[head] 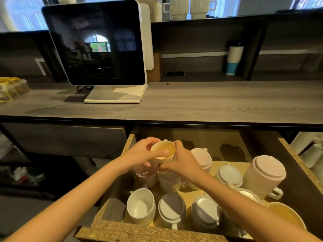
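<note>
Both hands hold a ribbed cream cup upright above an open wooden drawer. My left hand grips its left rim, the thumb lying over the cup's mouth. From the other side my right hand curls round the cup's right wall. The inside of the cup looks yellowish. Directly beneath it stand a pinkish cup and a grey ribbed cup, partly hidden by my hands.
The drawer holds several mugs: an upright white ribbed one, upside-down grey ones, a tall pink one, a yellow bowl. Above runs a grey counter with a dark screen and a tumbler.
</note>
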